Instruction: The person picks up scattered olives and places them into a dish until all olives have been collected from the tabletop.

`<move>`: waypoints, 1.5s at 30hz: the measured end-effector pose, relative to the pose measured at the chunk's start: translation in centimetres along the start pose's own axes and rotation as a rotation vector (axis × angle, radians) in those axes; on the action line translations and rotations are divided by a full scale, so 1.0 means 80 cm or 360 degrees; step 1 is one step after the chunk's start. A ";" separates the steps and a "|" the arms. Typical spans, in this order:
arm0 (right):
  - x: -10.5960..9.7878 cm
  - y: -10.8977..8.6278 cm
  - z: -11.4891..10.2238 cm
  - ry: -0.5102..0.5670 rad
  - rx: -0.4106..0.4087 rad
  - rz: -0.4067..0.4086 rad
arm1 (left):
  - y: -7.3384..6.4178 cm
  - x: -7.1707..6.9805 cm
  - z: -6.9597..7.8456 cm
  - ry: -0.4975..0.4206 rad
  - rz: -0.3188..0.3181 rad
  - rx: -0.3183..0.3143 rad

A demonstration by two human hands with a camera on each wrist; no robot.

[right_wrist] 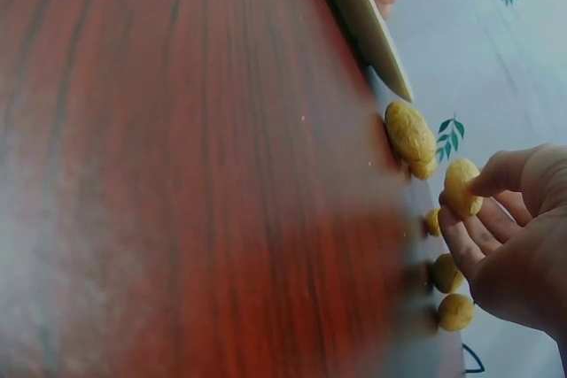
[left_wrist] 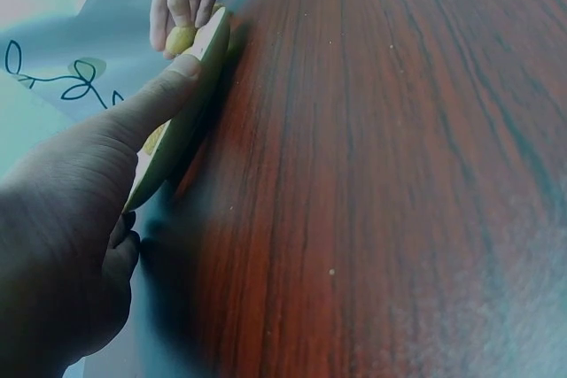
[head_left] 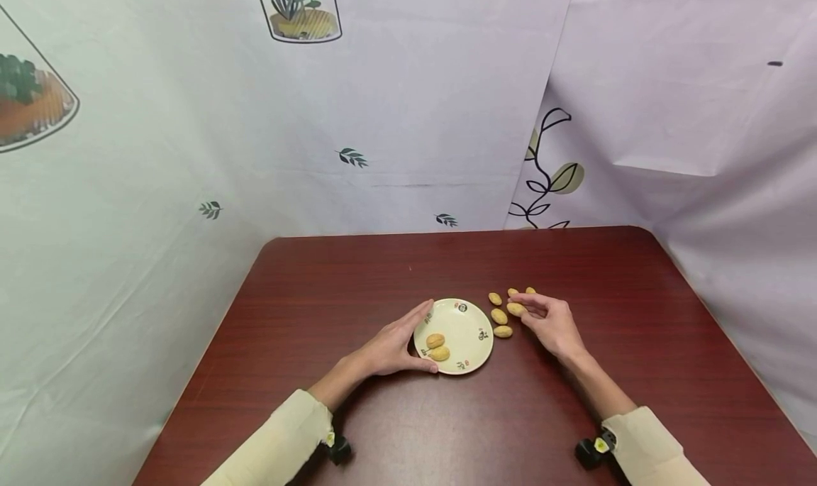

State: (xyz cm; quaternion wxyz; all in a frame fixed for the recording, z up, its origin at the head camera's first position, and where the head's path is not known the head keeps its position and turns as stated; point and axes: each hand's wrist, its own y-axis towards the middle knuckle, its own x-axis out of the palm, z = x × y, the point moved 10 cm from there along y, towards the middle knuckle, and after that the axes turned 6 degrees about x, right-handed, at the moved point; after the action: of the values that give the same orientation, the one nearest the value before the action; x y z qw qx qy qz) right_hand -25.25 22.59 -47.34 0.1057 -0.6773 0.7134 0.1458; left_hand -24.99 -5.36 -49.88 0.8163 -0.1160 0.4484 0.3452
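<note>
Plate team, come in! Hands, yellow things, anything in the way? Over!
Left hand holding plate by its rim. Right hand pinching one yellow piece. Two pieces on plate. Maybe blocking: loose pieces between plate and right hand.

From the near side, high and farthest off, the head view is looking forward and down over the table (head_left: pixel 306 280). Low and close, the left wrist view is facing far and right past the left hand (head_left: pixel 392 345); the right wrist view is facing far and left past the right hand (head_left: pixel 554 324). Both are sharing the plate (head_left: pixel 459 323).
</note>
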 end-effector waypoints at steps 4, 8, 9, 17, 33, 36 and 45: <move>0.003 -0.001 -0.005 0.0049 -0.0003 -0.0015 | -0.001 0.000 -0.001 -0.0005 0.0003 0.0002; 0.007 -0.001 -0.013 0.0113 -0.0025 -0.0037 | -0.001 0.001 -0.001 -0.0006 0.0004 0.0002; 0.008 -0.001 -0.015 0.0128 -0.0030 -0.0041 | -0.001 0.001 -0.001 -0.0004 0.0005 0.0002; 0.018 0.000 -0.024 0.0175 -0.0040 -0.0100 | 0.000 0.000 0.000 -0.0007 0.0010 0.0006; 0.056 0.001 -0.034 0.0277 -0.0030 -0.0210 | 0.000 0.001 -0.001 -0.0020 0.0002 0.0005; 0.064 0.002 -0.036 0.0270 -0.0046 -0.0227 | 0.000 0.001 -0.002 -0.0023 -0.0002 -0.0001; 0.086 0.004 -0.043 0.0251 -0.0051 -0.0264 | 0.000 0.000 -0.001 -0.0035 -0.0003 -0.0009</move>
State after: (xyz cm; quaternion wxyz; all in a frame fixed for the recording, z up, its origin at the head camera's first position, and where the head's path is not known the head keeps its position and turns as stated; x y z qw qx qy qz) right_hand -25.82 14.97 -46.48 0.0500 -0.7450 0.6585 0.0941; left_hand -25.05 -5.44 -49.95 0.8212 -0.1149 0.4383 0.3469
